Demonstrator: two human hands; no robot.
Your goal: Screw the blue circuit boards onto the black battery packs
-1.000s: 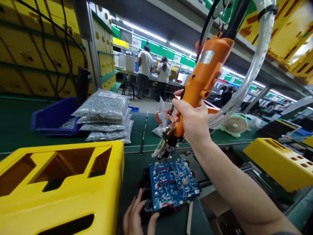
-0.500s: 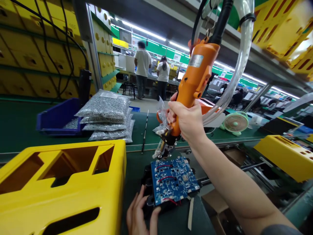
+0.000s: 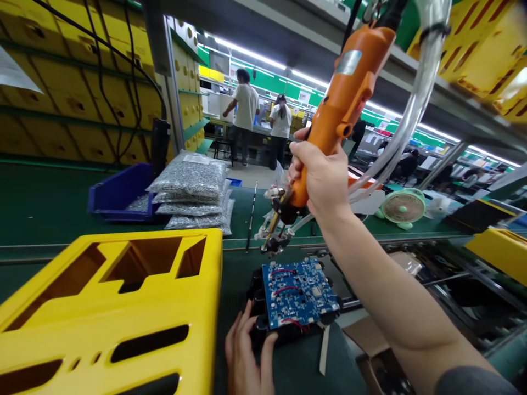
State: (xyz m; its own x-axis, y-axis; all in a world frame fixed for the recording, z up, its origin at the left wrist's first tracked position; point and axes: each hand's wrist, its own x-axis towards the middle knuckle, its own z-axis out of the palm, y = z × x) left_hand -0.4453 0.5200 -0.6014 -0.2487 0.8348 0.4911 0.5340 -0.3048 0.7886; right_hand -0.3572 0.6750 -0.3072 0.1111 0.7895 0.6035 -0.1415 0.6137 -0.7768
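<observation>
My right hand (image 3: 323, 175) is wrapped around an orange electric screwdriver (image 3: 341, 88), tilted so its tip points down and left. The clear nozzle and bit (image 3: 272, 230) hang just above the far left edge of a blue circuit board (image 3: 300, 293), apart from it. Short red wires cross the board, which sits on a black base (image 3: 257, 293). My left hand (image 3: 249, 351) grips the base's near left corner, thumb at the front and fingers along the left side. A pale strip (image 3: 324, 351) sticks out under the board's near edge.
A large yellow plastic housing (image 3: 164, 302) stands at left. Behind are stacked bags of small metal parts (image 3: 191, 178), a blue bin (image 3: 119, 192) and a thin black rod (image 3: 251, 216). At right are a green fan (image 3: 402, 207) and another yellow housing (image 3: 500, 252). Two people stand far back.
The screwdriver has lifted, so its tip is farther from the board. My left hand keeps its hold. The view has shifted slightly, and the yellow housing at right sits farther right.
</observation>
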